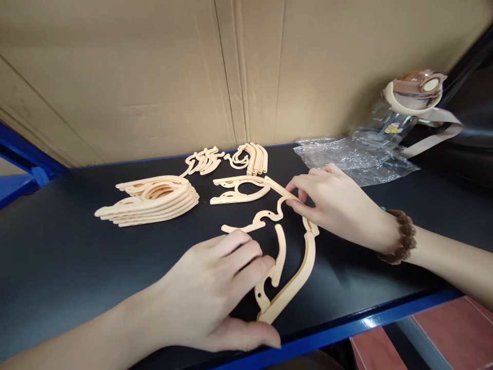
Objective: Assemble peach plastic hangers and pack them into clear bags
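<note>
Several beige plastic folding hanger parts lie on a black tabletop. My left hand is at the front, its fingers bent and its thumb stretched along the near end of a curved hanger arm; the index fingertip touches the inner hooked part. My right hand pinches the wavy hook piece and the narrow strip beside it between thumb and fingers. The fingers partly hide the joint there. Just behind, a folded hanger arm lies flat.
A stack of curved hanger arms lies at the left. Small hook pieces and more parts lie at the back, by a cardboard wall. Clear plastic bags and a strapped water bottle are at the right. A blue edge borders the table.
</note>
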